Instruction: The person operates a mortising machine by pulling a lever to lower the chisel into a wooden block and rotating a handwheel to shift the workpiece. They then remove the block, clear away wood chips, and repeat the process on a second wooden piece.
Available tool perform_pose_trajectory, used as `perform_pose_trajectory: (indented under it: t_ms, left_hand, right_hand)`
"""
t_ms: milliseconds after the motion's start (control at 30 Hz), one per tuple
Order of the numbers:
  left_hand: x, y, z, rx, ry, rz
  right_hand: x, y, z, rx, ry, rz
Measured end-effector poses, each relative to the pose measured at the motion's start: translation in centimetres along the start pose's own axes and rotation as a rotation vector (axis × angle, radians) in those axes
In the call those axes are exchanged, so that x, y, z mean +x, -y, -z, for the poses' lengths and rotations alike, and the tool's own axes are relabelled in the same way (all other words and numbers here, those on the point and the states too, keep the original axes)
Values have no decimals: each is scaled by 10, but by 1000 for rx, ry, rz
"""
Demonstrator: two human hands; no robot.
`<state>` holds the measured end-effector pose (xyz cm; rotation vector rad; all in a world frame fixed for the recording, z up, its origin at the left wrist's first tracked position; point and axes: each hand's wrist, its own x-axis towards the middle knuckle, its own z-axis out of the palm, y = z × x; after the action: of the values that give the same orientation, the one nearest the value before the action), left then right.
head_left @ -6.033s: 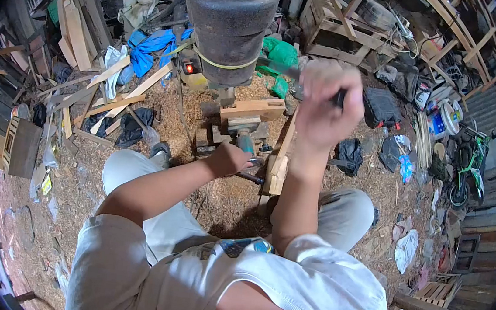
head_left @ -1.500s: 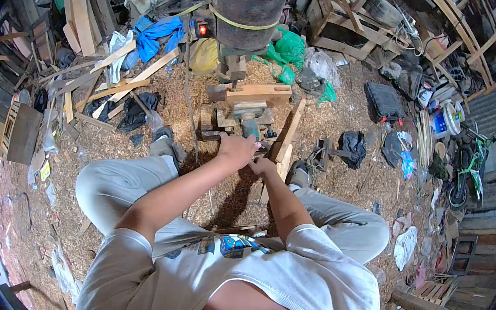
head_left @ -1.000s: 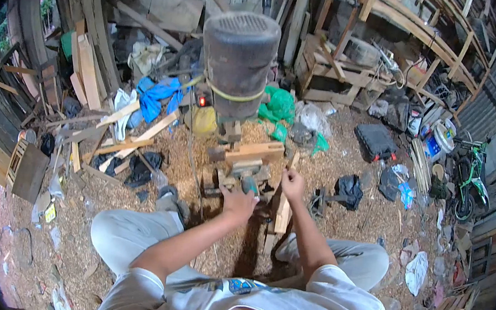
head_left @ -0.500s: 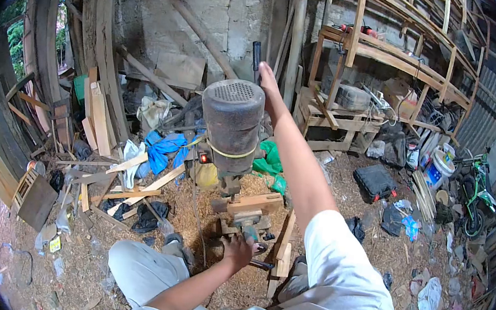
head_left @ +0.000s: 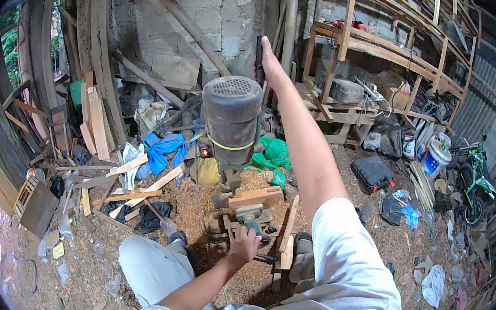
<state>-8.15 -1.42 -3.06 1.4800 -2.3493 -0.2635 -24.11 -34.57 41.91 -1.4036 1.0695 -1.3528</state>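
A grey upright motor [head_left: 230,113] with a perforated cap sits atop a floor-standing drilling or mortising machine, its red switch [head_left: 204,151] lit. My right hand [head_left: 268,64] is stretched far forward and closed round the black grip of a lever [head_left: 260,58] behind the motor. Below the machine head, a wooden block [head_left: 255,198] lies across the worktable, against a metal vise [head_left: 248,213]. My left hand [head_left: 242,244] reaches down to the front of this vise, fingers curled on what looks like a dark handwheel [head_left: 264,241]. A dark bar handle [head_left: 265,259] sticks out beside it.
Wood shavings and scraps cover the floor. Loose boards [head_left: 133,194] and a blue plastic bag [head_left: 164,153] lie left; a green bag [head_left: 274,153] is behind the machine. Upright strips [head_left: 289,224] stand beside the worktable. A black case [head_left: 373,173] and white bucket [head_left: 437,158] are right.
My right hand has moved up along the lever grip, now wrapped nearer its top. My left hand has shifted slightly at the vise front. The whole view has tilted a little.
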Motion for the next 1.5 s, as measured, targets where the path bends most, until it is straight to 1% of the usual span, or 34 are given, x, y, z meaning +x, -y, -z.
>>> perform_pose_trajectory:
  t_ms: [33, 67, 133, 167, 200, 267, 300, 333, 400, 467, 533, 567, 600, 667, 733, 800, 867, 933, 967, 1000, 1067, 1133, 1167, 1200, 1267, 1367, 1400, 1467, 1500]
  left_hand:
    - [2, -2, -5, 6, -7, 29]
    - [-1, -2, -11, -2, 7, 35]
    - [-4, -6, -18, 31, -147, 41]
    - [-1, -3, -32, -17, -116, 92]
    - [1, -2, -42, -21, -117, 102]
    - [1, 5, -51, -304, -271, 94]
    - [0, 7, -53, -350, -292, 44]
    - [0, 11, -54, -348, -297, 41]
    - [2, 13, -54, -336, -293, -14]
    - [-2, 13, -50, -320, -259, 0]
    - [1, 11, -43, -273, -211, -1]
    - [-1, 11, -38, -311, -204, -34]
    - [-1, 4, -24, -315, -211, -37]
    - [4, -13, 16, -393, -265, -119]
    - [13, -28, 71, -402, -282, -129]
    - [22, -33, 126, -365, -369, -251]
    - [26, -46, 206, -350, -386, -328]
    - [42, -38, 253, -272, -409, -458]
    - [52, -35, 272, -210, -420, -487]
    - [62, -33, 288, -150, -432, -521]
    - [73, -26, 300, -151, -448, -561]
    - [84, -19, 300, -66, -560, -538]
    - [83, -14, 293, -111, -594, -514]
    - [81, -12, 289, -114, -604, -532]
    - [76, -10, 281, -181, -609, -495]
    - [70, -7, 289, -204, -522, -523]
    - [69, -7, 290, -214, -475, -539]
    - [68, -7, 291, -287, -467, -532]
    - [67, -6, 293, -284, -439, -522]
  right_hand:
    - [10, 5, 1, -84, -92, 48]
    - [18, 4, 1, -86, -93, 31]
    - [18, 17, -6, 366, -71, 122]
    - [14, 22, -7, 352, -50, 100]
    - [12, 22, -10, 350, -41, 94]
    - [0, 19, -15, 272, -148, 156]
    - [-22, 25, -14, 295, -135, 182]
    - [-35, 24, -9, 295, -134, 188]
    - [-47, 24, 1, 334, 5, 188]
    - [-43, 27, 1, 311, 18, 203]
    - [-29, 25, -2, 332, -22, 301]
    - [-25, 25, 2, 329, 58, 274]
    - [-22, 24, 4, 322, 61, 279]
    - [-19, 22, 5, 344, 104, 291]
    - [-22, 27, 9, 314, 135, 276]
    - [-30, 35, 11, 406, 322, 212]
    - [-50, 46, 11, 409, 356, 127]
    - [-18, 31, 27, 502, 571, 112]
    - [-27, 31, 17, 512, 459, 148]
    - [-37, 30, 9, 516, 459, 140]
    - [-63, 27, -2, 456, 132, 269]
    - [-105, 5, -1, 520, 155, 420]
    - [-132, -4, 1, 531, 161, 473]
    - [-154, -13, 4, 488, 229, 605]
    - [-185, -25, 9, 445, 263, 650]
    - [-200, -24, 7, 491, 224, 546]
    - [-201, -22, 4, 456, 176, 562]
    - [-208, -24, 1, 420, 114, 564]
    - [-216, -29, -1, 413, 101, 643]
